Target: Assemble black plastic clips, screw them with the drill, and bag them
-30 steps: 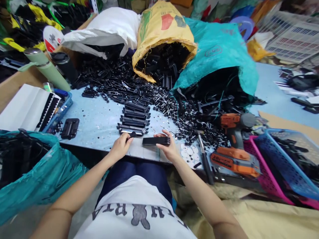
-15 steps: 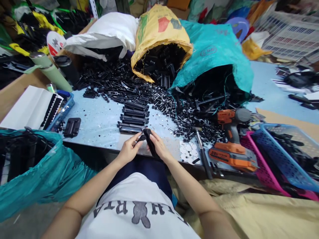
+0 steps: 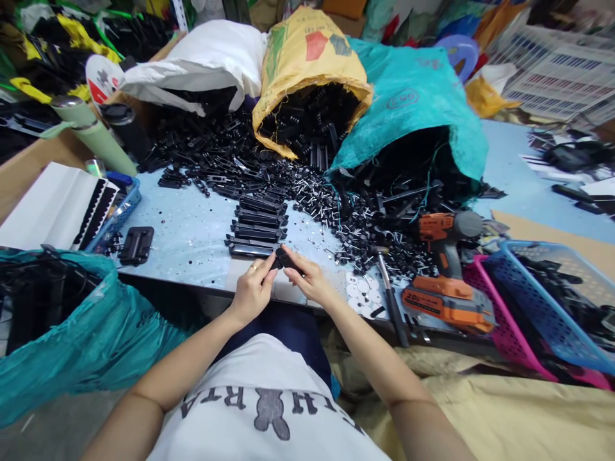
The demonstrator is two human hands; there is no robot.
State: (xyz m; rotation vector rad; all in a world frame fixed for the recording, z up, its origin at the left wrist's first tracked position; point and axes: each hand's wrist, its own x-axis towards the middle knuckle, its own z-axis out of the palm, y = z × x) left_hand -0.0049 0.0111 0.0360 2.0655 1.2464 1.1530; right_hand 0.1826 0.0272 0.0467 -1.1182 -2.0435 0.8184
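Both my hands meet at the near edge of the light blue table (image 3: 192, 237). My left hand (image 3: 252, 291) and my right hand (image 3: 310, 282) pinch a small black plastic part (image 3: 283, 259) between their fingertips, held just above the table. Right behind it lies a neat stack of long black plastic pieces (image 3: 259, 224). A ring shows on my left hand.
Yellow (image 3: 307, 57), teal (image 3: 413, 96) and white (image 3: 202, 57) sacks spill black parts over the table's back. An orange cordless drill (image 3: 444, 269) and a hammer (image 3: 391, 294) lie at right, beside pink and blue baskets (image 3: 542, 301). A black latch (image 3: 137, 245), a bottle (image 3: 93, 131) and a teal bag (image 3: 72, 320) are at left.
One second ago my hands were apart, the right on a long black piece flat on the table. They came together, and now both pinch a small black part.
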